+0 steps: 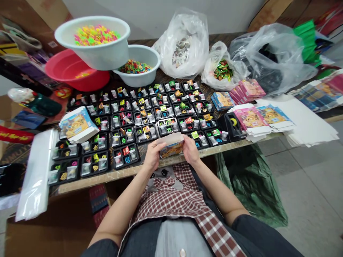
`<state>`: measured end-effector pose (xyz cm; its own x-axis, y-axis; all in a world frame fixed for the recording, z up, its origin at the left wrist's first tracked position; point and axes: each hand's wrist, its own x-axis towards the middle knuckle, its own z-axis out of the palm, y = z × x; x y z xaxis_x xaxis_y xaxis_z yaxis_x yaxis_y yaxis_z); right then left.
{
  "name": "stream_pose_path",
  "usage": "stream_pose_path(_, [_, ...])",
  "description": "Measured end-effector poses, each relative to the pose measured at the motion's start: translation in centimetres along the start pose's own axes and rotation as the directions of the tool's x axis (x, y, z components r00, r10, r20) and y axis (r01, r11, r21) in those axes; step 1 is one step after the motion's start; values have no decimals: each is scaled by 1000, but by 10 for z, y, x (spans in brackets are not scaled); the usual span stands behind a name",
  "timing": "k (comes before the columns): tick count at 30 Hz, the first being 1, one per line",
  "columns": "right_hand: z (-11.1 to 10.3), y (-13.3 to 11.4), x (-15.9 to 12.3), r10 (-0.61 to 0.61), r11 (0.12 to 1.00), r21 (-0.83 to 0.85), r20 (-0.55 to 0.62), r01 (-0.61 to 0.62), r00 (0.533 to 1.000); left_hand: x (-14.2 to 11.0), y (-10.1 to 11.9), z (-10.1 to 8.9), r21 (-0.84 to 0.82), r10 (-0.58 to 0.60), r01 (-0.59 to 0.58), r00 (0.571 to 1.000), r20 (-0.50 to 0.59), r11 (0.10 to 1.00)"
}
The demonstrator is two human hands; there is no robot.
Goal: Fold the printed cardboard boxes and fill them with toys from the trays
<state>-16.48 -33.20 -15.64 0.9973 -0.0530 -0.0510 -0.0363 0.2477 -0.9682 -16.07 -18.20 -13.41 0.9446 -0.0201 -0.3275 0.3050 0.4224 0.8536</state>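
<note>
A small printed cardboard box [172,149], blue and orange on its face, is held upright at the table's front edge with its top flap raised. My left hand [153,154] grips its left end, and my right hand [190,149] grips the right end. Just beyond it, black trays [168,126] with small coloured pieces and little packets stand in rows across the table. Flat printed boxes [77,125] are stacked on top of some trays at the left. More flat boxes, pink ones [250,117] and blue ones [276,115], lie to the right.
Behind the trays are a pale blue basin [92,57] of bright pieces, a second basin [139,78], a red basin [77,76] and plastic bags [184,32]. Beside the flat boxes sits a tape dispenser [232,126]. Clear plastic sleeves [37,175] lie at the left edge.
</note>
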Motion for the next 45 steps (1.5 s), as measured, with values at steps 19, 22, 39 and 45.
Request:
stream_pose_path(19, [6,-1,-9,-386,898,-275,-118,343,915,-5,-9,-7,243,495,-501,864,88,831])
stream_pose_path(22, [0,-5,-9,-387,879,-325,-61,348,920,-8,-4,-15,394,489,-518,853,180,759])
stream_pose_path(39, [-30,5,1,-635,430,-465,453,773,626,1,-6,-47,478,693,-868,263,671,-133])
stream_pose_path(45, [-68,-17,-8,-623,321,-706,345,632,702,6,-3,-34,502,641,-838,267,719,-214])
